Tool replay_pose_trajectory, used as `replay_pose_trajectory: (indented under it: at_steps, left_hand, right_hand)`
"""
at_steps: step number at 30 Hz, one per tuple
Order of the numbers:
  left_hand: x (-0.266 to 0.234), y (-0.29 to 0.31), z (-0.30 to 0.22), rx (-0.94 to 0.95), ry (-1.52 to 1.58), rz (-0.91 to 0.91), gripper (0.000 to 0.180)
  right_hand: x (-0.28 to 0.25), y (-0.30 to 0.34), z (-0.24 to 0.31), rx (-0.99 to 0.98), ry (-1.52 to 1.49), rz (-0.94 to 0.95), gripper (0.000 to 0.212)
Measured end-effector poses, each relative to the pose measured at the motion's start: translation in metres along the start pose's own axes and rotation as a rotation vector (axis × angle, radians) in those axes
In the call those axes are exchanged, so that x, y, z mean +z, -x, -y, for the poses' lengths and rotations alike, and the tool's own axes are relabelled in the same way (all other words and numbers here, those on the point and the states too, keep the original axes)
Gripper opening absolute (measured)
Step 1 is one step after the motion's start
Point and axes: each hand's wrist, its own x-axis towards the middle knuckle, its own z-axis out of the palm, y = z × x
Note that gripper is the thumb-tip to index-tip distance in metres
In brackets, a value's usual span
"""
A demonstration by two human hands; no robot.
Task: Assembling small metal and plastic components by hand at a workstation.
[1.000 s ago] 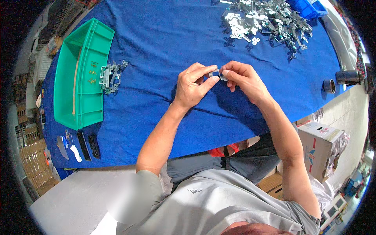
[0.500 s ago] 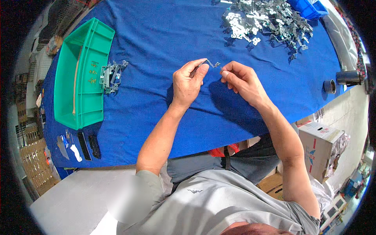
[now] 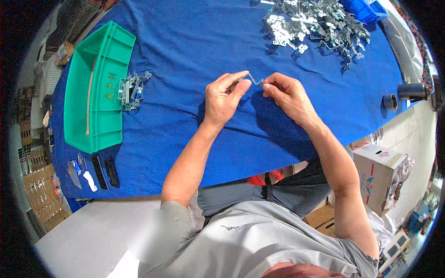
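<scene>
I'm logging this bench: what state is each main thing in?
Left hand: holding metal piece
Right hand: fingertips pinched at the piece's right end
Metal piece: bent, raised between hands
Green bin: uncovered
Blue cloth: wrinkled
Large metal heap: loose, jumbled
Small metal cluster: piled beside the green bin
</scene>
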Motion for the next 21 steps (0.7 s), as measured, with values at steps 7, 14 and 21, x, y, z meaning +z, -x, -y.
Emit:
replay_pose_trajectory:
  at_steps: [7, 14, 21]
  left_hand:
    - [0.0024, 0.0006, -0.0035, 0.08, -0.101, 0.061, 0.029]
    - [0.005, 0.0002, -0.002, 0.197, -0.127, 0.03, 0.028]
    - [0.0041, -0.0005, -0.0082, 0.212, -0.151, 0.083, 0.026]
  right_hand:
    - [-0.0012, 0.0009, 0.0017, 0.064, -0.177, 0.05, 0.02]
    - [-0.0034, -0.003, 0.0028, 0.125, -0.419, 0.103, 0.02]
    - [-0.0038, -0.0044, 0.0004, 0.019, -0.356, -0.054, 0.02]
